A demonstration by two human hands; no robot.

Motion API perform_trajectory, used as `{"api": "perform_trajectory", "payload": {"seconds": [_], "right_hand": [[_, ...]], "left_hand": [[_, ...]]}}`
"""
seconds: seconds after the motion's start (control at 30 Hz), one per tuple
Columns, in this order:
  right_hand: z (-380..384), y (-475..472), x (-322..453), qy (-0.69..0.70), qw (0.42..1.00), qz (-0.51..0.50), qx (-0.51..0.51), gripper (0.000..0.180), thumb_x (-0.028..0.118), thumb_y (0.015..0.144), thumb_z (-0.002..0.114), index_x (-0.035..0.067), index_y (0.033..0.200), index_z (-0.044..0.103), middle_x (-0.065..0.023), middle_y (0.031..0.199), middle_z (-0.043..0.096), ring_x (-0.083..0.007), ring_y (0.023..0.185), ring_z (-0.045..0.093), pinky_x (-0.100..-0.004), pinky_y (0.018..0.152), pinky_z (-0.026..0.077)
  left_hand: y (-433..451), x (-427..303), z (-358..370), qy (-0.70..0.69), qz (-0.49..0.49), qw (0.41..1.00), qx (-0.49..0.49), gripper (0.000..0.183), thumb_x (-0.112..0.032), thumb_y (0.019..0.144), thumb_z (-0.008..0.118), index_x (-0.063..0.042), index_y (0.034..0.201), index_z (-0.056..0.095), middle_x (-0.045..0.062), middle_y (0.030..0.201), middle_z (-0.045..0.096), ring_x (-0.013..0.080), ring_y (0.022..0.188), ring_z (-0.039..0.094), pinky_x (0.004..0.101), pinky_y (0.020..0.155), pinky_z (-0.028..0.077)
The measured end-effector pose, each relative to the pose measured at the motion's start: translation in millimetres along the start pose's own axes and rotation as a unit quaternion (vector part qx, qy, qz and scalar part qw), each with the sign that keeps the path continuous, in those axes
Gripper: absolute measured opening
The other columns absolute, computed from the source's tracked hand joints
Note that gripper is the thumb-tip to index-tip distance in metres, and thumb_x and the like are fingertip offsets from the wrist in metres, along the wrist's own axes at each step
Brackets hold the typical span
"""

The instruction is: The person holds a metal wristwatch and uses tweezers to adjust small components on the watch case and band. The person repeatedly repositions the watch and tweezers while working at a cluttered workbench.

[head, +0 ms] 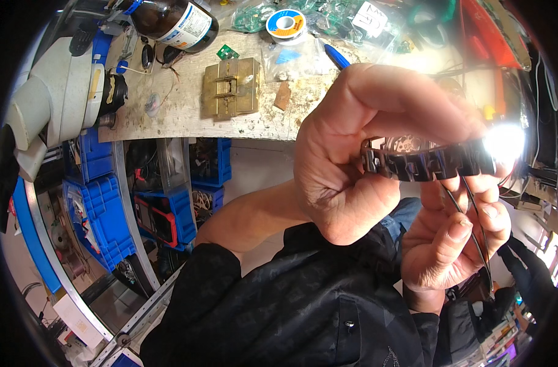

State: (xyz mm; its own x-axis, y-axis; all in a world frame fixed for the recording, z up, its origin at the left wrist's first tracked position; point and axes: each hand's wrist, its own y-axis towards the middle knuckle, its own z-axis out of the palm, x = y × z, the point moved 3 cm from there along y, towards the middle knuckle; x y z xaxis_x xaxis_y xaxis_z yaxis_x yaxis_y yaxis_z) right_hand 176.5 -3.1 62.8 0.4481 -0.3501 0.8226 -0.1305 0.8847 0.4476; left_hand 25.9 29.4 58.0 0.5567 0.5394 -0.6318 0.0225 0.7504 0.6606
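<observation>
My left hand (348, 151) is raised close to the camera, its thumb and fingers curled around a dark, shiny metal link watch bracelet (416, 165). Behind the links, inside the loop, a round patterned metal piece (405, 143) partly shows. Lower and to the right, my right hand (458, 238) holds slim dark tweezers (475, 220) between thumb and fingers. Their two arms spread upward toward the bracelet's underside; whether the tips touch it cannot be seen. Glare from a bright lamp (504, 142) washes out the bracelet's right end and the left fingertips.
On the worn workbench (169, 124) are a brass-coloured metal block (231, 87), a solder spool (286, 25), a brown bottle (169, 23), a blue pen (337, 56) and bagged circuit boards (256, 16). A microscope (63, 91) stands left, above blue bins (100, 220). Another person's dark clothing (527, 261) shows at right.
</observation>
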Motion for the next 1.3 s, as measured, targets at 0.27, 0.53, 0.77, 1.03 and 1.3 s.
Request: {"api": "perform_trajectory", "payload": {"seconds": [0.27, 0.53, 0.77, 1.03, 1.3], "right_hand": [[4, 1, -3, 0.031, 0.999, 0.015, -0.024, 0.038, -0.004, 0.093, 0.053, 0.01, 0.125, 0.038, -0.0264, 0.132, 0.039, -0.0441, 0.124, 0.051, -0.0556, 0.103, 0.046], [6, 4, -5, -0.01, 1.0, 0.002, 0.01, 0.032, 0.009, 0.099, 0.051, 0.011, 0.129, 0.04, -0.0188, 0.139, 0.045, -0.0337, 0.126, 0.051, -0.056, 0.102, 0.046], [1, 2, -4, -0.034, 0.999, 0.02, -0.005, 0.031, 0.006, 0.099, 0.051, 0.009, 0.128, 0.041, -0.0187, 0.14, 0.045, -0.0379, 0.127, 0.049, -0.0574, 0.101, 0.046], [9, 1, -2, -0.077, 0.988, 0.044, -0.126, 0.033, 0.009, 0.09, 0.066, 0.01, 0.115, 0.043, -0.0255, 0.125, 0.047, -0.0293, 0.114, 0.057, -0.0366, 0.09, 0.054], [8, 2, -4, -0.059, 0.99, 0.04, -0.122, 0.03, 0.008, 0.091, 0.063, 0.01, 0.115, 0.045, -0.0207, 0.124, 0.047, -0.0266, 0.108, 0.059, -0.0357, 0.087, 0.052]], "left_hand": [[-1, -2, 7, -0.039, -0.014, 0.998, -0.041, 0.04, -0.003, 0.089, 0.061, -0.004, 0.12, 0.036, 0.021, 0.11, 0.058, 0.0266, 0.106, 0.057, 0.0449, 0.095, 0.044], [0, 1, 4, 0.01, 0.037, 0.999, -0.025, 0.057, 0.016, 0.068, 0.028, 0.007, 0.123, 0.039, 0.021, 0.116, 0.058, 0.0238, 0.103, 0.065, 0.0364, 0.092, 0.054], [1, 0, 7, 0.023, 0.019, 0.999, -0.025, 0.06, 0.018, 0.066, 0.029, 0.005, 0.124, 0.041, 0.019, 0.118, 0.058, 0.0222, 0.103, 0.064, 0.0348, 0.092, 0.053], [-1, 6, 7, 0.069, 0.006, 0.997, -0.033, 0.064, 0.019, 0.065, 0.03, 0.001, 0.125, 0.044, 0.016, 0.119, 0.058, 0.018, 0.104, 0.063, 0.0297, 0.086, 0.052], [0, 12, 9, 0.062, 0.003, 0.997, -0.043, 0.062, 0.018, 0.067, 0.028, 0.002, 0.125, 0.041, 0.017, 0.118, 0.058, 0.0184, 0.101, 0.063, 0.0315, 0.086, 0.053]]}}
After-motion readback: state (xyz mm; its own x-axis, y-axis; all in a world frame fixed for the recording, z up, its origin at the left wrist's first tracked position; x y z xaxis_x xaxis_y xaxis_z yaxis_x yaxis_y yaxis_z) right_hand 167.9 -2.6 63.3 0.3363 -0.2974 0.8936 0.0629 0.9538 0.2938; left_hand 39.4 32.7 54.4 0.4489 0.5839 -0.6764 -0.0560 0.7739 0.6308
